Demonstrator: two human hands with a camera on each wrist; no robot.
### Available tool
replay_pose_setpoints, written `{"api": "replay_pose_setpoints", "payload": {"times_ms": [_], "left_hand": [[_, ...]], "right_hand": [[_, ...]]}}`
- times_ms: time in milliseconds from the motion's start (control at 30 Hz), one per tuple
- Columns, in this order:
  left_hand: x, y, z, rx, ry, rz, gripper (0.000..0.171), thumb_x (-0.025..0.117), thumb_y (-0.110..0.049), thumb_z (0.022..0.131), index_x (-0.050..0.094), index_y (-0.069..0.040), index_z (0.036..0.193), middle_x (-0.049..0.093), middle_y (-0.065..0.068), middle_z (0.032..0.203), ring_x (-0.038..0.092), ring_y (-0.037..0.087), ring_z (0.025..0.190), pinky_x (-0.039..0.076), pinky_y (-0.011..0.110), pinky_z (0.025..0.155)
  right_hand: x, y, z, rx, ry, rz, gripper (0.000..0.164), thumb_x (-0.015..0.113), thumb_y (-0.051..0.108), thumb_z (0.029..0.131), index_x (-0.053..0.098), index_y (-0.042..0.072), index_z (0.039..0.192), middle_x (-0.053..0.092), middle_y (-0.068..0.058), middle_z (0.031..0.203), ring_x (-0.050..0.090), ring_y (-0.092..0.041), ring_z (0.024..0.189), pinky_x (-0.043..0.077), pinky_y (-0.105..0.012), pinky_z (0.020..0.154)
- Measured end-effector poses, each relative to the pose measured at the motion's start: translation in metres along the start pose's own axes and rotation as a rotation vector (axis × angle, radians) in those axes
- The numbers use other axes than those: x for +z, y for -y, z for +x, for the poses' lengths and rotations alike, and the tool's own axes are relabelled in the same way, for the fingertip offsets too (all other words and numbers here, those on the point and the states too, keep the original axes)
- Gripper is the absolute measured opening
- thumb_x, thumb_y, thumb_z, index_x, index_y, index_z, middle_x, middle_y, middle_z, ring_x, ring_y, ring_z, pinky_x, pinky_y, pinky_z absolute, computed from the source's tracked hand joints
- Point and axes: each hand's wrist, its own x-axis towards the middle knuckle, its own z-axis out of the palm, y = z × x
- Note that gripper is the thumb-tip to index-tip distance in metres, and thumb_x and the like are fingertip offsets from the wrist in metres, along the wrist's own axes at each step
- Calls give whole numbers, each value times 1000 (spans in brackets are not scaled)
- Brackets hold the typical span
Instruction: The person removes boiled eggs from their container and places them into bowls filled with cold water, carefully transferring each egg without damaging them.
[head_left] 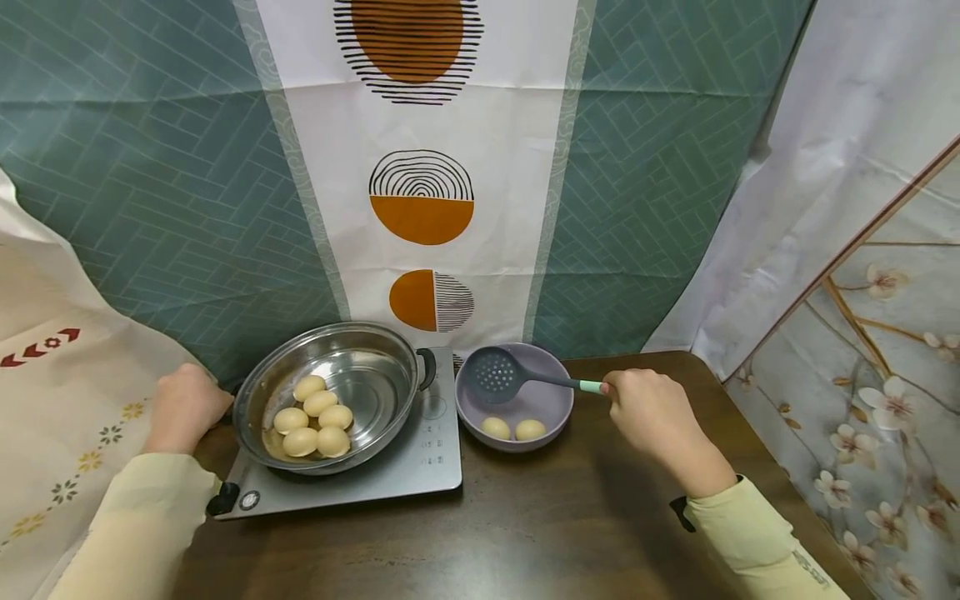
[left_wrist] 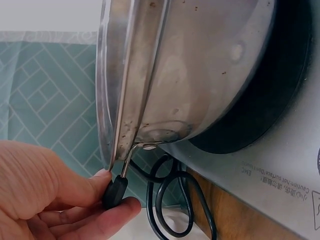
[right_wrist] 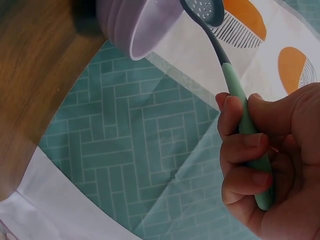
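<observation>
My left hand (head_left: 186, 404) pinches the black side handle (left_wrist: 116, 192) of a steel pot (head_left: 345, 333) between thumb and fingers. Several pale eggs (head_left: 320, 403) lie in the left part of the pot. In my right hand (head_left: 652, 412) is a skimmer (head_left: 497, 375), its fingers wrapped round the green handle (right_wrist: 235, 87). The skimmer's dark perforated head bears nothing and hangs over the back of a purple bowl (head_left: 564, 417). Two more eggs (head_left: 513, 429) sit at the bowl's front.
Beneath the pot is a silver induction cooktop (head_left: 435, 450), and its black cord (left_wrist: 160, 200) lies coiled at the left. Both stand on a dark wooden table (head_left: 420, 546). Patterned cloth (head_left: 637, 208) hangs close behind; pale floral cloth (head_left: 862, 450) borders the right side.
</observation>
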Motion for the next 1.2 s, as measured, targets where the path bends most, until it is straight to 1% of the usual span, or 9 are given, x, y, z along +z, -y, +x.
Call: {"api": "replay_pose_setpoints", "payload": {"times_ms": [233,367,467,633,800,900,967,1100,1200], "left_hand": [[-2,0,-1,-14,25,0,27,62,-13,69,49,-7,46,52,10,51,46,30,54,35,34,44],[-3,-2,-2,-2,11,-6,28,61,-12,68,47,-8,45,50,8,48,45,30,52,35,33,44],[-2,-2,-2,-3,3,-7,28,61,-12,69,46,-8,45,49,7,48,45,29,51,35,33,43],[0,-3,-1,-8,6,2,28,61,-13,68,47,-8,45,50,8,48,46,30,52,35,34,44],[2,-3,0,1,11,3,29,61,-13,69,45,-10,44,48,6,47,45,29,51,34,33,44],[0,-3,-1,11,-2,0,30,60,-12,69,43,-11,44,45,4,45,44,27,49,33,33,43],[-1,-2,-2,4,-1,-5,31,60,-11,69,42,-11,44,44,4,44,43,27,49,33,33,43],[-2,-2,-3,-23,18,-12,30,60,-11,70,44,-11,44,46,5,46,44,27,50,34,33,43],[-2,-3,-2,-29,21,-9,30,60,-11,70,44,-11,44,48,6,47,45,28,51,35,33,43]], "right_hand": [[-3,2,1,13,4,9,15,58,19,88,67,13,77,52,1,59,47,-19,53,38,-39,50],[-5,3,2,12,-9,13,15,57,20,88,69,12,81,54,0,60,49,-20,54,39,-40,50],[-7,3,3,8,-27,7,17,57,20,89,68,11,81,55,-1,60,52,-22,55,39,-42,50],[-11,4,5,9,-69,6,17,56,21,89,68,11,81,58,-2,62,56,-28,55,40,-44,49],[-14,8,6,11,-119,26,16,57,20,89,69,10,85,62,-4,67,58,-29,57,40,-45,49],[-17,14,8,5,-151,43,16,57,19,89,70,10,90,65,-5,72,60,-30,60,42,-45,50],[-18,19,9,2,-171,51,16,57,18,89,70,9,92,66,-6,75,61,-30,62,43,-44,51],[-20,29,13,2,-210,53,14,58,19,89,70,11,92,65,-5,74,62,-29,64,43,-43,51],[-22,36,17,-1,-239,57,14,58,20,89,69,12,91,63,-3,72,61,-27,64,43,-42,50]]}}
